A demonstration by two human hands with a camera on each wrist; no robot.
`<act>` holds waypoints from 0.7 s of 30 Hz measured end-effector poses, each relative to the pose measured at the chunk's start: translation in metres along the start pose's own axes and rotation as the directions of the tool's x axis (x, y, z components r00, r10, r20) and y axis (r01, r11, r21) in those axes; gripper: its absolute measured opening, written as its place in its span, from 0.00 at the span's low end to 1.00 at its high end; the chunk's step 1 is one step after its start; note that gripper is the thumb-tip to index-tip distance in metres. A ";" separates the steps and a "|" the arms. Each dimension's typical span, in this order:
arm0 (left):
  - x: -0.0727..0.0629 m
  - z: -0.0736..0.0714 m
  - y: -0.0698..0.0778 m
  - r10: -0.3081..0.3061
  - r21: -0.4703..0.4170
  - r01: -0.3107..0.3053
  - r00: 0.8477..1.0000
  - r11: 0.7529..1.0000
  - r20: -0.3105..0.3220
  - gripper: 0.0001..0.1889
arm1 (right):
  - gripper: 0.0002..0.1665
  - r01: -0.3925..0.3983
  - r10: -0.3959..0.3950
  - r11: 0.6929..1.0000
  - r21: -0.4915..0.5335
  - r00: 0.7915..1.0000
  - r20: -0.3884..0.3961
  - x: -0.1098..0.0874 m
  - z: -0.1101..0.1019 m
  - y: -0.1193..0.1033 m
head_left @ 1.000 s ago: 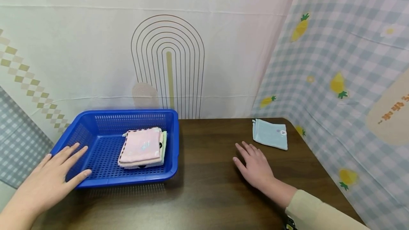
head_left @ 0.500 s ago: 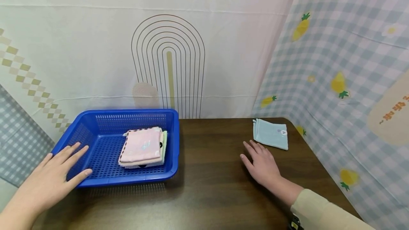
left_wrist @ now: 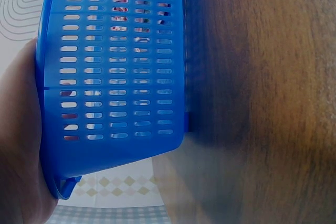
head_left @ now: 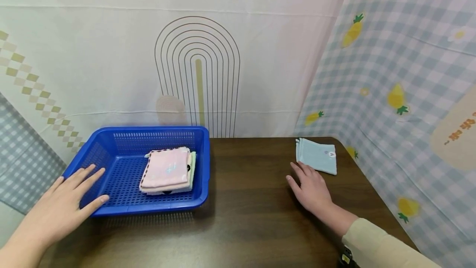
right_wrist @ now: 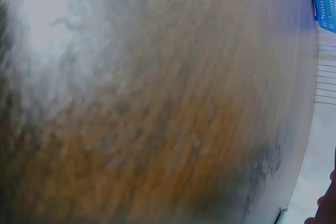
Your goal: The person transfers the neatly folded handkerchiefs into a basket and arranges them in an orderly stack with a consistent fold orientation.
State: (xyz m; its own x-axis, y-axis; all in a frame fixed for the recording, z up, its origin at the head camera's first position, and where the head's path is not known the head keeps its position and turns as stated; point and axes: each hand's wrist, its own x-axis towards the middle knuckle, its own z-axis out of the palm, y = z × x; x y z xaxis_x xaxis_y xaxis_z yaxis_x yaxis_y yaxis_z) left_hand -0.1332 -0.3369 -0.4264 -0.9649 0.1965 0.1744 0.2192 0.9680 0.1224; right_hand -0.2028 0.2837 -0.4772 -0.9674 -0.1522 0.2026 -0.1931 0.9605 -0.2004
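A blue plastic basket point(head_left: 128, 209) with slotted walls stands on the left of the table. My left hand point(head_left: 59, 208) lies over its near left corner with fingers spread; the left wrist view shows the hand point(left_wrist: 18, 135) against the rim of the basket point(left_wrist: 113, 153). Inside, toward the right, sits a stack of folded small towels, a pink one point(head_left: 167, 168) on top. At the back right lies a folded light blue towel point(head_left: 317, 155). My right hand point(head_left: 311, 189), palm down, has its fingertips at that towel's near left edge; whether they touch is unclear.
The dark wooden table point(head_left: 245, 202) has a rounded far right corner. A pale printed curtain point(head_left: 267, 73) hangs behind it, and a checked one point(head_left: 379, 127) runs along the right side. A dark watch-like band point(head_left: 346, 255) shows by the right sleeve.
My right hand has moved to the right and slightly away from me, closer to the light blue towel. My left hand stays on the basket.
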 end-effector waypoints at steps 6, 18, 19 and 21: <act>-0.001 -0.001 0.000 0.003 -0.003 -0.003 1.000 1.000 -0.010 0.43 | 0.38 -0.010 0.010 1.000 -0.003 1.000 -0.002 0.002 -0.001 0.008; -0.001 -0.001 0.001 0.003 0.001 -0.003 1.000 1.000 -0.006 0.43 | 0.40 -0.063 0.063 0.998 -0.019 0.998 -0.003 0.010 -0.001 0.027; -0.001 -0.001 0.001 0.004 0.001 -0.004 1.000 1.000 -0.007 0.43 | 0.40 -0.070 0.070 0.997 -0.020 0.998 -0.002 0.011 -0.001 0.029; 0.000 -0.001 0.001 0.004 0.002 -0.004 1.000 1.000 -0.010 0.42 | 0.40 -0.086 0.086 0.996 -0.022 0.996 0.006 0.013 -0.001 0.032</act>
State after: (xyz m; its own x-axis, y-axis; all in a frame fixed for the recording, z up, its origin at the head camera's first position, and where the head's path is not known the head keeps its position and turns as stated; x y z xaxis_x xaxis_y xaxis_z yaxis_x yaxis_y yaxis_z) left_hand -0.1324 -0.3365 -0.4251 -0.9625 0.1991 0.1845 0.2231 0.9674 0.1202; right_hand -0.2211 0.3132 -0.4798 -0.9814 -0.0708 0.1787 -0.1060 0.9749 -0.1958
